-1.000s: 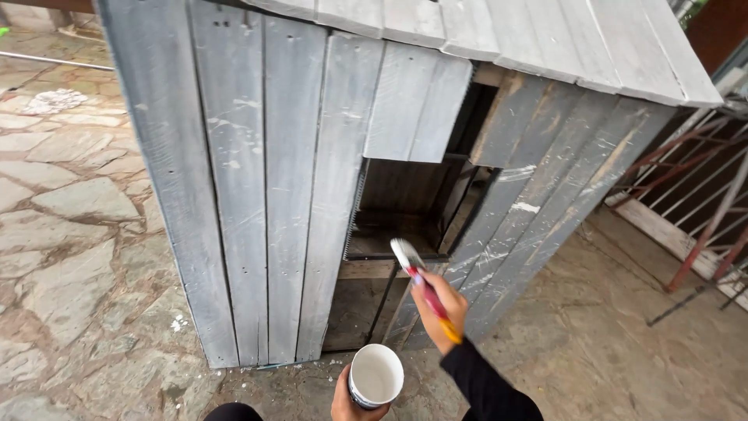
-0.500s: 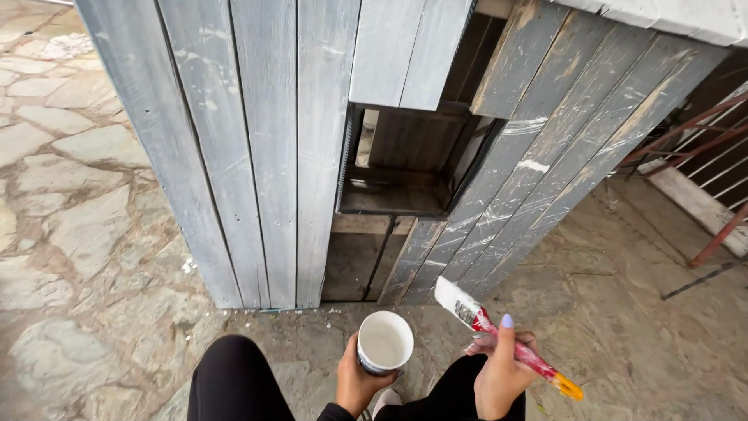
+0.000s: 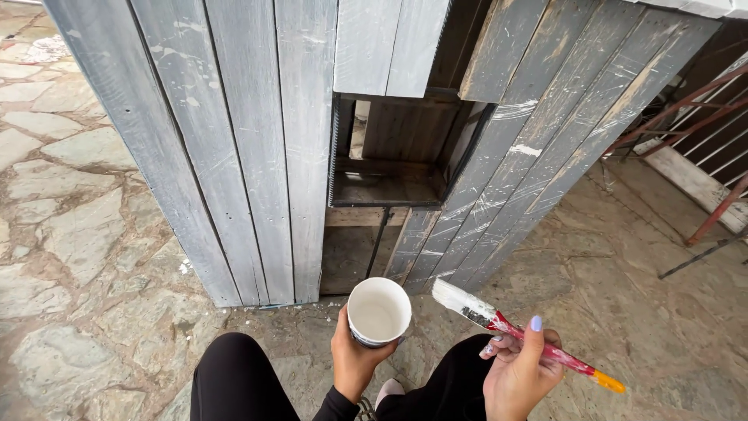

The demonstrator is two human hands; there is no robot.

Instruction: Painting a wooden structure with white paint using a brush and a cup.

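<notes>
Since half a sec ago, brush [image 3: 499, 320] has come up a bit, bristle tip now near cup [image 3: 379, 312] rim, just right of it, not touching. Right hand [image 3: 518, 370] clenched round red handle, bristles white w/ paint, pointing up-left. Left hand [image 3: 354, 360] wraps cup from below; white paint inside. Grey plank hut [image 3: 234, 140] w/ dark opening stands in front, on stone paving [image 3: 70, 210].

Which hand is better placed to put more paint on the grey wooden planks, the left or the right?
Probably the right. The right hand grips the paintbrush, whose white bristles point toward the grey planks. The left hand is occupied holding the cup of white paint upright, close beside the bristles.
</notes>
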